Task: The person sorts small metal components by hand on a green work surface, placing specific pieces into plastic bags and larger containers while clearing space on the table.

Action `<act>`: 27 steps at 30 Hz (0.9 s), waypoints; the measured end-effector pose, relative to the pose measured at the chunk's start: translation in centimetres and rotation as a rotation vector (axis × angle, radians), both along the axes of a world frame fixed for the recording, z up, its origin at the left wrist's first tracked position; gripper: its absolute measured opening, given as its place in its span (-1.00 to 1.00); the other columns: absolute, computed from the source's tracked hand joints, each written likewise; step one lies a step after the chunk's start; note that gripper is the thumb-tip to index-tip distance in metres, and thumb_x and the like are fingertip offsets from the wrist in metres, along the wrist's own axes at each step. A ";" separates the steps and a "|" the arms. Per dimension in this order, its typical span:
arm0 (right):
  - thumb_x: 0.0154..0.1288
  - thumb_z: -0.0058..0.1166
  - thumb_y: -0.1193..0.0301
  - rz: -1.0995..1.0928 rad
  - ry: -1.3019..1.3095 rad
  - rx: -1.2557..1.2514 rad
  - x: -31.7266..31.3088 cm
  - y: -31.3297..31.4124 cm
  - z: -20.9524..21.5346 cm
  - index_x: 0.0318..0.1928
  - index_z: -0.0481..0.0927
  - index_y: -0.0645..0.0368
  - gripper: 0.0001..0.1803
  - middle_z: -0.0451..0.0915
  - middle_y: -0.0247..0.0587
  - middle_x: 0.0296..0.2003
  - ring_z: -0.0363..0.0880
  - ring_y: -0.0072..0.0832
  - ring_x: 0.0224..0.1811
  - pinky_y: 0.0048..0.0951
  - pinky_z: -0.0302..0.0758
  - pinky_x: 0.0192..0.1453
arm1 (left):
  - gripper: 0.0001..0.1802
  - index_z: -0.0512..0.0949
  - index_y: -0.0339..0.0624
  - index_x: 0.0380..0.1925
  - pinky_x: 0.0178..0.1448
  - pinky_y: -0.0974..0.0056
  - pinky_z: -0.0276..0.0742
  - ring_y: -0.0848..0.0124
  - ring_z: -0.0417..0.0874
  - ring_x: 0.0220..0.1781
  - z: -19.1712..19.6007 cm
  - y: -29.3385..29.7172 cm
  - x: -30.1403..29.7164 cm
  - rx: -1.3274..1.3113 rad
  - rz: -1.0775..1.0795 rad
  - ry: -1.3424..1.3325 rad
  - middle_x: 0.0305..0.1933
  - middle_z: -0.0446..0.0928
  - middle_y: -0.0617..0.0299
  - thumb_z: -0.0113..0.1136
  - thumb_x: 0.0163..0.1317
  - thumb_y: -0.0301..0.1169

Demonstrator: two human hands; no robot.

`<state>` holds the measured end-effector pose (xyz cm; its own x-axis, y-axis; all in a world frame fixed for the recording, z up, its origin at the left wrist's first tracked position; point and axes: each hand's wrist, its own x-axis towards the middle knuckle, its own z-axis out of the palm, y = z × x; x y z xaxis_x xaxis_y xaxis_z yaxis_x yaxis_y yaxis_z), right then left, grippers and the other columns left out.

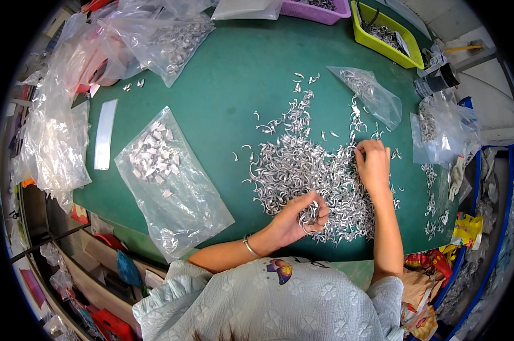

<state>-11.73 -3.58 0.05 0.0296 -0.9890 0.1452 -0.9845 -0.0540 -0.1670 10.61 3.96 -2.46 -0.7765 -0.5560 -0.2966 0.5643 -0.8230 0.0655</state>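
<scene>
A wide heap of small curved silvery metal pieces covers the middle right of the green table. My left hand is cupped at the near side of the heap, its fingers curled around a clump of the curved metal pieces. At the heap's right edge my right hand points down with fingertips drawn together, touching the pieces there. Whatever is between those fingertips is too small to make out. A thin trail of the same pieces runs away from the right hand toward a clear bag partly filled with them.
On the left lies a clear bag with small whitish pieces, beside a pale strip. Plastic bags crowd the far left. Purple and yellow-green baskets stand at the back. More pieces lie along the right edge.
</scene>
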 end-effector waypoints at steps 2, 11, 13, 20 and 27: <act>0.07 0.24 0.52 -0.001 -0.284 0.123 0.1 0.6 1.5 -0.33 0.61 0.24 -0.87 0.61 -0.17 -0.33 0.50 -0.25 -0.28 -0.27 0.38 -0.14 | -0.58 0.50 -0.25 -0.19 -0.10 0.24 0.62 0.30 0.55 -0.20 -0.1 -0.1 0.0 0.054 -0.012 0.065 -0.26 0.46 0.11 -0.13 0.47 -0.09; 0.08 0.22 0.59 0.220 -0.782 0.437 2.0 2.2 5.8 -0.30 0.63 0.29 -0.87 0.60 -0.14 -0.37 0.55 -0.29 -0.25 -0.33 0.45 -0.15 | -0.55 0.49 -0.30 -0.02 -0.02 0.22 0.60 0.28 0.56 -0.08 1.1 -0.1 -0.4 -0.012 -0.071 -0.154 -0.17 0.51 0.12 -0.08 0.45 -0.10; 0.07 0.22 0.61 0.146 -0.518 0.162 0.4 1.1 3.0 -0.29 0.63 0.24 -0.85 0.57 -0.19 -0.32 0.50 -0.24 -0.20 -0.31 0.41 -0.09 | -0.58 0.48 -0.30 0.01 -0.16 0.31 0.53 0.37 0.52 -0.18 -0.4 0.1 -0.3 -0.010 -0.092 -0.041 -0.23 0.48 0.18 -0.06 0.44 -0.14; 0.01 0.24 0.60 0.153 -0.266 0.079 -0.5 1.3 0.3 -0.37 0.61 0.18 -0.87 0.51 -0.24 -0.29 0.43 -0.21 -0.14 -0.27 0.33 0.00 | -0.67 0.51 -0.30 -0.02 -0.33 0.40 0.40 0.46 0.46 -0.30 0.2 -0.1 -0.1 0.063 -0.097 -0.019 -0.31 0.45 0.25 -0.04 0.40 -0.29; 0.09 0.22 0.58 0.004 -0.858 0.346 0.6 4.0 4.4 -0.36 0.59 0.25 -0.91 0.59 -0.24 -0.40 0.50 -0.49 -0.34 -0.47 0.42 -0.19 | -0.62 0.48 -0.36 0.04 -0.05 0.28 0.59 0.33 0.58 -0.13 0.2 -0.1 -0.2 0.034 -0.083 -0.091 -0.18 0.52 0.19 -0.08 0.41 -0.29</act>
<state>-11.18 0.38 4.49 0.0524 -0.9814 -0.1844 -0.5159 0.1315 -0.8465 10.38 3.86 -2.26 -0.7887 -0.4792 -0.3852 0.4868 -0.8694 0.0848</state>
